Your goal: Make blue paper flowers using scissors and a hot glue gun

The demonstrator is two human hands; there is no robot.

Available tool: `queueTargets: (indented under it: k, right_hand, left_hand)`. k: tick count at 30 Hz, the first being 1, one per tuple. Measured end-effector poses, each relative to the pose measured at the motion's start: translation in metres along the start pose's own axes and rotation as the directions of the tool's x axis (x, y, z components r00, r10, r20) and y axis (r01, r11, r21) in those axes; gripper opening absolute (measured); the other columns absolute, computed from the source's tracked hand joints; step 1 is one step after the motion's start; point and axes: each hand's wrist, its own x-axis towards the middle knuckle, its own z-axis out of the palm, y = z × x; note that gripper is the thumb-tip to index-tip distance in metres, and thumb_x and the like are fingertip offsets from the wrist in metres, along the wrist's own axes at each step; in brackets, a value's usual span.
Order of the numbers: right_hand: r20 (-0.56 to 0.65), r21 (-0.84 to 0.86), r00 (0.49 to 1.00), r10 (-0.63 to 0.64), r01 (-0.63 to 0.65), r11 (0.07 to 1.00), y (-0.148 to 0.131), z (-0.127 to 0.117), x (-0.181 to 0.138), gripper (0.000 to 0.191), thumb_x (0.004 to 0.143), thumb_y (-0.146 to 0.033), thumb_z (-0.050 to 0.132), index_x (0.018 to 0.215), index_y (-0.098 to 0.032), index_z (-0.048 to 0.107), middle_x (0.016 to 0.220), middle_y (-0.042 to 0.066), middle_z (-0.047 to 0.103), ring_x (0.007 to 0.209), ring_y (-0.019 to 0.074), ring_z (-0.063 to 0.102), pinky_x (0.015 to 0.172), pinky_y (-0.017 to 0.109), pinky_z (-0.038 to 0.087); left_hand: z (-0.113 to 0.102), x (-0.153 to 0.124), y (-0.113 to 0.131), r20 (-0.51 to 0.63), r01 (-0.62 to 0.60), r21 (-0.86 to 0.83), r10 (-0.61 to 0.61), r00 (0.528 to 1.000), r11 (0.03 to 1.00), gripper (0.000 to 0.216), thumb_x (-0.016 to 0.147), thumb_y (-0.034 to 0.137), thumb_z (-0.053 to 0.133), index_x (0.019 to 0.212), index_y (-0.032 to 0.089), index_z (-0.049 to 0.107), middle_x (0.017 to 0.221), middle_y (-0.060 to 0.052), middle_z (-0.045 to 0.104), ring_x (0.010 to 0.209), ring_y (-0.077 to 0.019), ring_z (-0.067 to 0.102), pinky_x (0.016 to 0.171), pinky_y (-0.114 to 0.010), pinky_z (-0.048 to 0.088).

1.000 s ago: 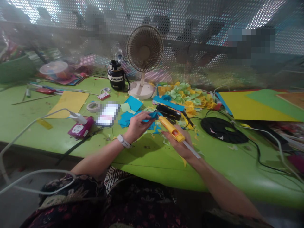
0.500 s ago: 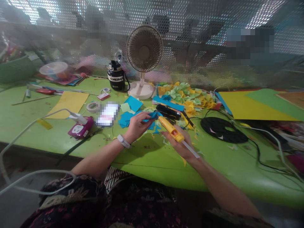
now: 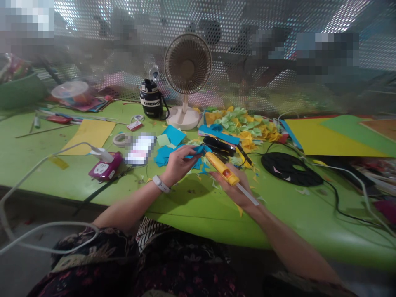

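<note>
Pinched in the fingers of my left hand point(image 3: 181, 164) is a folded piece of blue paper point(image 3: 199, 149). My right hand point(image 3: 236, 187) is wrapped round a yellow hot glue gun point(image 3: 222, 167), with a white glue stick point(image 3: 248, 194) poking out of its back end. The gun's nozzle meets the blue paper or lies very close to it; I cannot tell if they touch. More blue paper squares point(image 3: 173, 135) and a pale green square point(image 3: 163, 140) lie just beyond my left hand. Behind the gun rests a black object point(image 3: 219, 145), perhaps a stapler.
A fan point(image 3: 188, 66) and a black bottle point(image 3: 151, 99) stand at the back, beside a heap of yellow and green paper pieces point(image 3: 244, 121). To the left are a phone point(image 3: 140, 149), a tape roll point(image 3: 121, 139) and a purple power socket point(image 3: 105, 167); a black palette point(image 3: 291, 169) lies right.
Almost nothing differs. Both hands keep their hold on the blue paper and the glue gun, the gun shifting only very slightly.
</note>
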Motion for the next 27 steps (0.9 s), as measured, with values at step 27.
queueTargets:
  k: [27]
  right_hand:
    - [-0.105, 0.000, 0.994, -0.003, 0.003, 1.000, -0.017, -0.020, 0.002, 0.036, 0.081, -0.055, 0.061, 0.070, -0.024, 0.046, 0.061, -0.003, 0.050, 0.055, 0.0153, 0.046, 0.055, 0.029, 0.038]
  left_hand:
    - [0.003, 0.000, -0.004, 0.024, 0.324, -0.286, -0.331, 0.943, 0.902, 0.036, 0.072, 0.047, 0.081, 0.075, 0.014, 0.066, 0.092, -0.009, 0.072, 0.075, -0.0167, 0.071, 0.064, -0.029, 0.066]
